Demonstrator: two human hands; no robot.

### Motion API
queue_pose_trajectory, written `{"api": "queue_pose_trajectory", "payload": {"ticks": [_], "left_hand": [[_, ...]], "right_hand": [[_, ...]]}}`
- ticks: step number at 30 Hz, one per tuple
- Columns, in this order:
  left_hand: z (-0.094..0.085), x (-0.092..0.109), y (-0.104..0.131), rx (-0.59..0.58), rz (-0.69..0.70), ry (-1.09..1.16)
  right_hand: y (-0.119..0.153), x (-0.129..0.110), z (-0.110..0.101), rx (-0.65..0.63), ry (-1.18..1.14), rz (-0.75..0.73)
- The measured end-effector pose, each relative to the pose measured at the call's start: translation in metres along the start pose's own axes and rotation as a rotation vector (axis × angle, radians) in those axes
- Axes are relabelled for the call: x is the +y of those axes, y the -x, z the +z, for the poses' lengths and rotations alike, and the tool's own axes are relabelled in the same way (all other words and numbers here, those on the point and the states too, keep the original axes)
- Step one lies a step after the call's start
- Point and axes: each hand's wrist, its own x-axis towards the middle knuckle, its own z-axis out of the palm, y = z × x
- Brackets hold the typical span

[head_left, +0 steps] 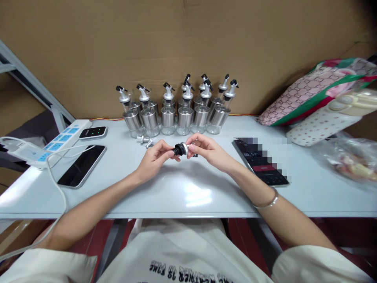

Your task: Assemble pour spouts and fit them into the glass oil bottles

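Between my two hands, just above the table, is a pourer spout (181, 149) with a ribbed black stopper and a silver collar, held sideways. My left hand (158, 157) pinches the black stopper end. The silver end is gripped by the fingers of my right hand (207, 150), which hide part of it. Behind my left hand, a few loose silver spout pieces (144, 140) lie on the table. Farther back stand rows of glass oil bottles (168, 116) with steel sleeves, many topped with silver spouts and black flip levers.
To the left are a white power strip (63, 138), a small white device (93, 133), a phone (83, 166) and a white cable (55, 181). At right lie another phone (259, 163), a dotted tumbler (321, 124), a patterned bag (303, 92) and a clear plastic bag (350, 157). Cardboard (165, 43) stands behind.
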Motion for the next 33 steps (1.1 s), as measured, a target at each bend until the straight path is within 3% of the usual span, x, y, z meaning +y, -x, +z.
{"api": "queue_pose_trajectory", "payload": {"ticks": [16,21,33], "left_hand": [[0.002,0.000,-0.002,-0.092,-0.007,0.133],[0.000,-0.009,-0.002,-0.080,-0.010,0.076],[-0.001,-0.008,0.000,-0.232,0.038,-0.116]], "right_hand": [[0.000,0.005,-0.002,-0.029,-0.049,0.007],[0.001,0.001,-0.002,-0.043,-0.026,-0.023],[-0.001,0.005,-0.003,-0.080,0.005,-0.005]]}}
